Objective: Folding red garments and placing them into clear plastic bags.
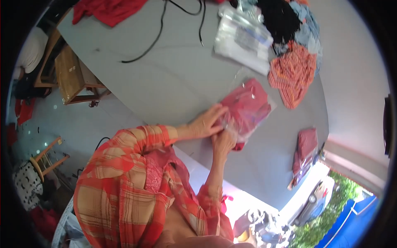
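A red folded garment in a clear plastic bag (249, 103) lies on the grey table just in front of me. My left hand (208, 120) is at the bag's near left edge, its fingers bent over the plastic. Beside it, my right hand (225, 139) closes on the near end of the bag, and its fingertips are partly hidden by plastic and blur. A bit of red cloth (238, 146) shows at the near end, next to my right hand.
Clear plastic bags (244, 39) are stacked farther back on the table (165, 87). An orange patterned cloth (292, 74) and a black cloth (279, 18) lie at the back right. Another packed garment (305, 153) sits right. Black cord (153, 45) and red cloth (108, 10) lie far left.
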Motion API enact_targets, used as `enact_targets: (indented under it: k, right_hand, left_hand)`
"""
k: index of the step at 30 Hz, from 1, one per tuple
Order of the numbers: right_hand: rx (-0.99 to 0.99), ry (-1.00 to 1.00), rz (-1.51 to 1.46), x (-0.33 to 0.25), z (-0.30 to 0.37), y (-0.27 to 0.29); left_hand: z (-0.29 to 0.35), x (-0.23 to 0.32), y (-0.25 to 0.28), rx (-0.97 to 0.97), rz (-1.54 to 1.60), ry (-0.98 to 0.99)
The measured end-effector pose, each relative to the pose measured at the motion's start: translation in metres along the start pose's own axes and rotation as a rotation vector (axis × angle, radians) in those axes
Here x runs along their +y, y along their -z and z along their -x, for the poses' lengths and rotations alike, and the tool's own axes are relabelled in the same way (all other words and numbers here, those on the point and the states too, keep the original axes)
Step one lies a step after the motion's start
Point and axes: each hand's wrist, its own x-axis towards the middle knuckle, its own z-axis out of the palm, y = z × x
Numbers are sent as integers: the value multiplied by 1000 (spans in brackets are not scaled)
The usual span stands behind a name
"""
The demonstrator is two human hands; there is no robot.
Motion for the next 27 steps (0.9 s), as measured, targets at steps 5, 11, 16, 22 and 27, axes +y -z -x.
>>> enact_targets:
  k: [5, 11, 16, 22, 27]
  right_hand:
    - [47, -414, -102, -17, -37, 24]
    - [-39, -74, -263, -10, -17, 23]
    - [-276, 304, -264, 10, 13, 46]
    - [302, 564, -49, 11, -24, 75]
    - [104, 387, -157, 34, -52, 44]
  left_hand:
    - [-7, 0, -4, 98, 550, 449]
    - [8, 8, -22, 16, 808, 417]
    - [14, 18, -47, 262, 900, 431]
    - [3, -4, -74, 549, 473, 550]
    - [2, 15, -95, 723, 266, 327]
